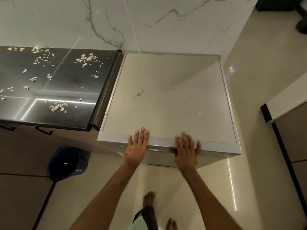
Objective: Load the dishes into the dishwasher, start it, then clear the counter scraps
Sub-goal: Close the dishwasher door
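Observation:
A silver freestanding dishwasher (169,100) stands against the marble wall, seen from above, its door closed. My left hand (137,146) lies flat with straight fingers on the front edge of its top. My right hand (186,150) rests on the same front edge to the right, fingers straight on top and the thumb tucked under the lip. Pale vegetable scraps (57,107) lie scattered over the black counter (71,80) to the left. No dishes are in view.
A dark blue bin (68,163) sits on the floor below the counter, left of the dishwasher. Cabinet handles (44,130) jut out under the counter's edge. Another dark-edged cabinet (289,130) stands at the right. My bare feet (148,199) are on the glossy floor tiles.

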Demonstrator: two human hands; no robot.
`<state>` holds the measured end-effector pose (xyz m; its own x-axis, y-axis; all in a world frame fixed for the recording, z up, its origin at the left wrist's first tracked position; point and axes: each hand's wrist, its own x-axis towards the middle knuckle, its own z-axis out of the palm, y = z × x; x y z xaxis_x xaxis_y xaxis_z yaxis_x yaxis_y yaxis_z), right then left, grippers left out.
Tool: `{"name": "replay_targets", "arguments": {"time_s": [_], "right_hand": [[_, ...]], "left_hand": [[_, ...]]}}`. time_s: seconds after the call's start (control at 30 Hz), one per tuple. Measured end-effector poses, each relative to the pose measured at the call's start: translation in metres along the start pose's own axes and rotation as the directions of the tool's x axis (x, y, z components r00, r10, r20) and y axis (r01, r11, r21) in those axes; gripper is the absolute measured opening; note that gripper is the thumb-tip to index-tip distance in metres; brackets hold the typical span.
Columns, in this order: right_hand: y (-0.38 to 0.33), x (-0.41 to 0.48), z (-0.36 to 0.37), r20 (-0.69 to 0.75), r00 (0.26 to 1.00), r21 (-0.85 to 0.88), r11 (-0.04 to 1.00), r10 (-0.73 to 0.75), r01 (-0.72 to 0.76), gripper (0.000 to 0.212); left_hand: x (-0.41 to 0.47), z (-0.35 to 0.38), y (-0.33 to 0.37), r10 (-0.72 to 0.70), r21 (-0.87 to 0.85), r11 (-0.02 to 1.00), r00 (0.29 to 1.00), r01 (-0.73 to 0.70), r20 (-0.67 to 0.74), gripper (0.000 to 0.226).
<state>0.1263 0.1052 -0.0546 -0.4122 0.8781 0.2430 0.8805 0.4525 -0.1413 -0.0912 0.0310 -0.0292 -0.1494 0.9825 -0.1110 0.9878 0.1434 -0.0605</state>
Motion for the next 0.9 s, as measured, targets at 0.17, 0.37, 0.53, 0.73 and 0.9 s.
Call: {"name": "replay_targets", "arguments": {"time_s": [0.17,0.37,0.53,0.73,0.9], "right_hand": [[-0.001,0.0,-0.005,0.004,1.0,0.023,1.0,0.002,-0.003,0.089],[-0.004,0.005,-0.009,0.068,0.998,0.022,1.0,-0.001,-0.001,0.092],[-0.005,0.004,-0.008,0.087,0.996,0.0,1.0,0.01,-0.01,0.09],[-0.008,0.004,-0.01,0.133,0.991,-0.004,1.0,0.03,-0.03,0.095],[-0.011,0.005,-0.013,0.185,0.982,-0.006,0.999,0.037,-0.036,0.097]], "left_hand": [[0.0,-0.007,0.003,-0.004,-0.014,1.0,1.0,0.004,0.011,0.113],[-0.001,-0.013,0.005,-0.009,0.001,1.0,1.0,0.009,-0.003,0.104],[-0.001,-0.008,0.005,-0.013,0.017,1.0,1.0,0.013,-0.01,0.099],[0.0,-0.005,0.004,-0.028,0.005,1.0,1.0,0.028,-0.001,0.1],[-0.001,0.0,0.007,-0.069,0.023,0.997,0.998,0.069,0.013,0.086]]}}
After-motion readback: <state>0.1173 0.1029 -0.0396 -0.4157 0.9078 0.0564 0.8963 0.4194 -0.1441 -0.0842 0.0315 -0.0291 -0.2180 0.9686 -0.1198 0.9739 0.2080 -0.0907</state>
